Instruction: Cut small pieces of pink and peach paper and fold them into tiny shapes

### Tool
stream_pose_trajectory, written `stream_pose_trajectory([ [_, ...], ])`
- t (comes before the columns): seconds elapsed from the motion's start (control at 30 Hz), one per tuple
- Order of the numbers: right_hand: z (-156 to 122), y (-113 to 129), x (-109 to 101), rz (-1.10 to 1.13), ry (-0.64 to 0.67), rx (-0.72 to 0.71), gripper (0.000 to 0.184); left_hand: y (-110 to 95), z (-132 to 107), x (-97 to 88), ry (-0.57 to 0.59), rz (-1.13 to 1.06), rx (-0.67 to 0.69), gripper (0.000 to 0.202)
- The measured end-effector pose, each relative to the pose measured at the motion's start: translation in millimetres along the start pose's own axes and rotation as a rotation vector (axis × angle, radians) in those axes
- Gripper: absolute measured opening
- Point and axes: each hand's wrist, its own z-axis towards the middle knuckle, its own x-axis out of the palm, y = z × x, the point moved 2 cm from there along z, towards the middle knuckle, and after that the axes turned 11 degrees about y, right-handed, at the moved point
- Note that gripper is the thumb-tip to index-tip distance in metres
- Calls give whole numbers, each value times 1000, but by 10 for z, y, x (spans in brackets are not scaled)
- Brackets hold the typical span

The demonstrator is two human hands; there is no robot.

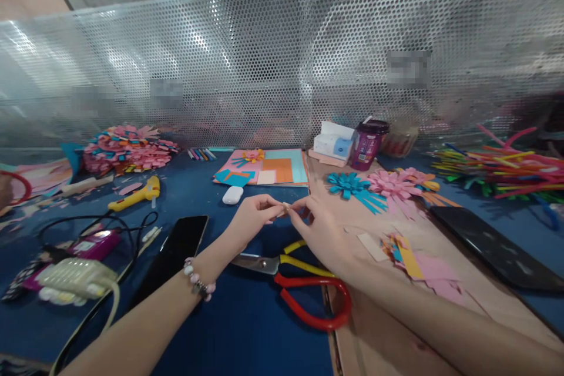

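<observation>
My left hand [259, 210] and my right hand [316, 224] meet at the middle of the table, fingertips pinched together. Between them is a small pale piece [285, 208], perhaps paper; the fingers hide most of it. A beaded bracelet [198, 279] circles my left wrist. Under my hands lie scissors [315, 299] with red and yellow handles, blades pointing left. Just beyond my left hand sits a white earbud case [232, 195]. To the right of my right hand are a blue paper flower [348, 185] and a pink paper flower [393, 185].
Left stand a yellow glue gun [136, 194], a power strip [77, 279] with cords, a phone [176, 252] and a pink paper heap [127, 150]. Coloured sheets [279, 169], a purple cup [369, 144], pipe cleaners [506, 167] and a black tray [493, 247] lie around. Perforated metal [264, 64] closes the back.
</observation>
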Motion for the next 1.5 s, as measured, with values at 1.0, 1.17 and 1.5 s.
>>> stream_pose_trajectory([
  [1.0, -67, 7, 36, -290, 50, -212, 26, -16, -23, 2, -41, -104, 1, 27],
  [1.17, -74, 17, 31, -351, 73, -204, 28, 5, -19, -6, -20, -122, 0, 28],
  [1.5, -83, -14, 74, -506, 91, -280, 31, 20, -2, -6, -28, -113, 30, 32],
])
